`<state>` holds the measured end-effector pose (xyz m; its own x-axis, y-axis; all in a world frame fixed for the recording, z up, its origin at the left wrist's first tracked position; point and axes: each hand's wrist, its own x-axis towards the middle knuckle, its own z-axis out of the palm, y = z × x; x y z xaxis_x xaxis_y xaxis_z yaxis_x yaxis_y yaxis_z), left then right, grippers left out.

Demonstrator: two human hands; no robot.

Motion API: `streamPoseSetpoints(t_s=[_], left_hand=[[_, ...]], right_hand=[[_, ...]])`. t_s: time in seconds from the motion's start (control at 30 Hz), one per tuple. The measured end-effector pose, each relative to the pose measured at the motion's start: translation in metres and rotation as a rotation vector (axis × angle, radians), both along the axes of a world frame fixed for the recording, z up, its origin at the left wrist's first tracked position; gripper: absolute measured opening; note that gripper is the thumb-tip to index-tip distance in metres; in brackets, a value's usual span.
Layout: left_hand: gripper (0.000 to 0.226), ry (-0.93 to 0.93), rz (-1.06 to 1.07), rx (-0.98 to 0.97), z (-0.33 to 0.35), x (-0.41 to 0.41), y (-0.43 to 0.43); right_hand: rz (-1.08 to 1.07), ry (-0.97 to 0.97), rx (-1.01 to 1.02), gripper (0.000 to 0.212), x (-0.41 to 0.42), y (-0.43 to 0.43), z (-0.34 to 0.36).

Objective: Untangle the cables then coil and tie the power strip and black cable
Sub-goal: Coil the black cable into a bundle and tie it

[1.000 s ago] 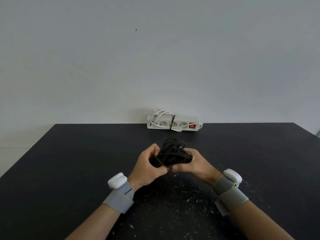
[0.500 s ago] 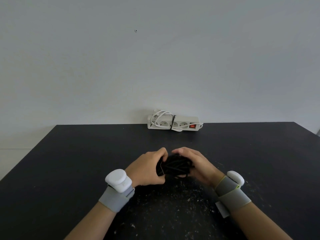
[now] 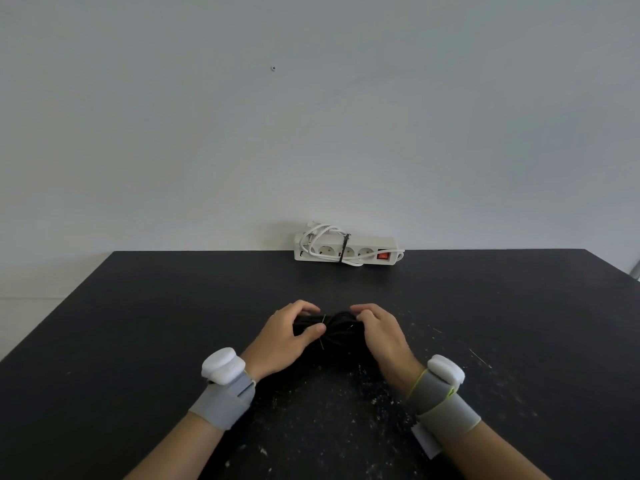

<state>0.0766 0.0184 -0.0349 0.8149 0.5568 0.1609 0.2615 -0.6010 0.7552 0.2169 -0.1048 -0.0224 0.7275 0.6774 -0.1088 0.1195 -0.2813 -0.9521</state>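
Coiled black cable (image 3: 334,325) on the black table (image 3: 138,323), gripped at its left end by the left hand (image 3: 282,337) and at its right end by the right hand (image 3: 382,336), fingers curled round the bundle. White power strip (image 3: 348,249), its cord coiled and tied, lies at the table's far edge against the wall, well apart.

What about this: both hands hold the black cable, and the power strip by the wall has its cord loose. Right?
No. The head view shows the cord on the power strip tied with a band. Left hand and right hand hold the black cable.
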Motion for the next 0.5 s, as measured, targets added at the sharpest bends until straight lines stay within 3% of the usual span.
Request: streamPoseSetpoints(t_s=[0.1,0.2,0.37,0.5], left_hand=[[0.011,-0.168,0.028,-0.041,-0.004,0.002,-0.009],[0.018,-0.256,0.115,-0.020,-0.007,0.007,-0.012],[0.028,-0.258,0.310,-0.056,-0.011,0.014,-0.013],[0.026,-0.221,0.243,-0.019,-0.007,0.008,-0.010]], right_hand=[[0.018,-0.115,0.037,0.030,-0.011,0.002,0.002],[0.014,-0.254,0.013,0.029,-0.016,0.005,0.000],[0.010,-0.483,0.048,0.029,-0.027,0.004,-0.011],[0.151,-0.573,-0.052,0.028,-0.020,-0.001,-0.006]])
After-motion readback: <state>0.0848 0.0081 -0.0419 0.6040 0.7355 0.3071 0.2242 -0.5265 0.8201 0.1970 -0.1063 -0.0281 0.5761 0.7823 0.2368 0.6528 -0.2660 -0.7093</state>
